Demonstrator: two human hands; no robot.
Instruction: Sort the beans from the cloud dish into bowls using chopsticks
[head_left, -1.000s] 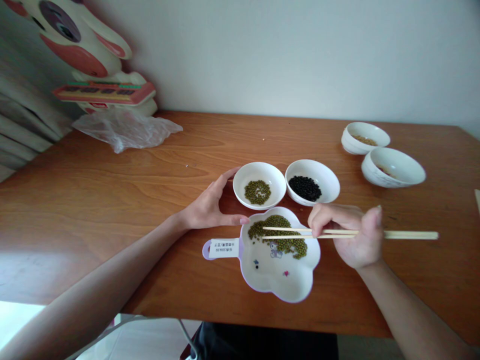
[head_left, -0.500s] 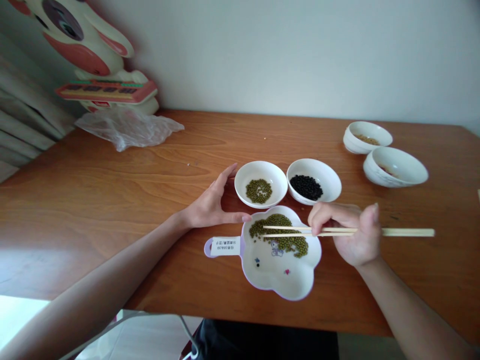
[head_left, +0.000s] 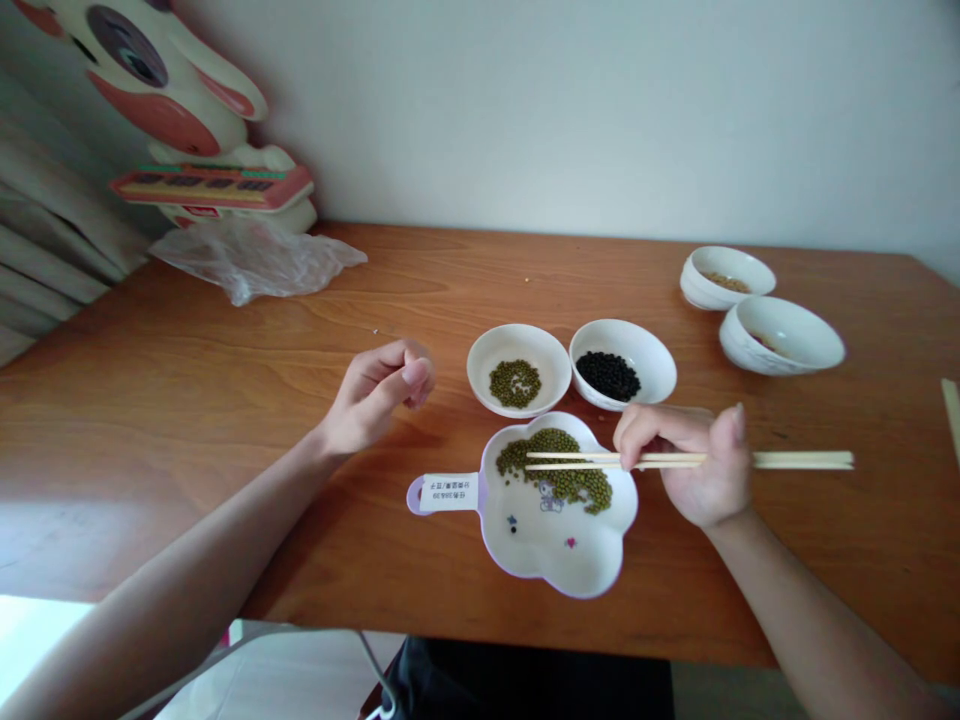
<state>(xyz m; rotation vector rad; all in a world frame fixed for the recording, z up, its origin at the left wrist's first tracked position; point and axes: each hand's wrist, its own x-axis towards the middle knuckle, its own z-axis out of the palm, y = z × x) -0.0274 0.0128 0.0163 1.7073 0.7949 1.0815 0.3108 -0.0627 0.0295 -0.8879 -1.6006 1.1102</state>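
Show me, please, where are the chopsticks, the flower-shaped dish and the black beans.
Chopsticks [head_left: 802, 457]: head view, on the thicker end of the pair.
Flower-shaped dish [head_left: 544, 556]: head view, on the bare inside.
Black beans [head_left: 609, 376]: head view, on the middle of the pile.

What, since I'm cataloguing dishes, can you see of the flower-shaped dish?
The flower-shaped dish is shallow, white inside with lilac edging and small printed motifs, and looks like plastic. Its lilac handle, bearing a white label, points to the person's left. It sits upright on the table, holding green beans; chopsticks reach over it, contact unclear.
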